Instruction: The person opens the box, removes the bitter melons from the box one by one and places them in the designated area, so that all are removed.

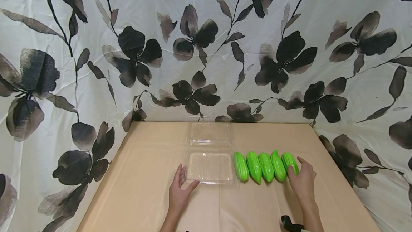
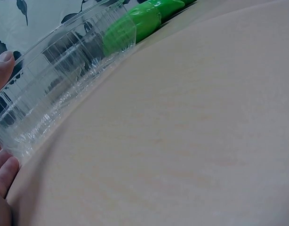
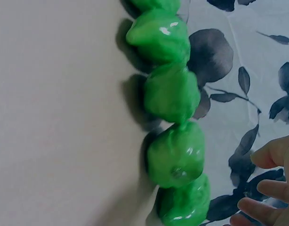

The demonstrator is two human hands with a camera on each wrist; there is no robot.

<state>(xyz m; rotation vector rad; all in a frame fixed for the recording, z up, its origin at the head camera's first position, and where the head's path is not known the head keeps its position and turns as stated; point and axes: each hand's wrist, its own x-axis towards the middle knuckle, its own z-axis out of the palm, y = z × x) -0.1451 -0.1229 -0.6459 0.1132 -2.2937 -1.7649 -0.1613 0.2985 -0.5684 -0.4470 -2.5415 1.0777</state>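
Observation:
A clear plastic clamshell container [image 1: 210,165] lies with its hinged lid [image 1: 210,133] folded back, away from me. At its near-left corner my left hand [image 1: 180,192] holds it, thumb on the near side and fingers at the left side. Several glossy green cucumber-shaped vegetables [image 1: 266,167] lie side by side in a row to the container's right. Around the rightmost green vegetable [image 1: 289,162], my right hand [image 1: 302,182] has thumb and forefinger spread. In the right wrist view, the fingers [image 3: 269,155] look apart from the vegetables.
A tan-covered table [image 1: 145,189] bears everything. Behind and at both sides hangs a white cloth [image 1: 225,81] with dark flower prints. A black strap-like device [image 1: 291,223] is at my right wrist.

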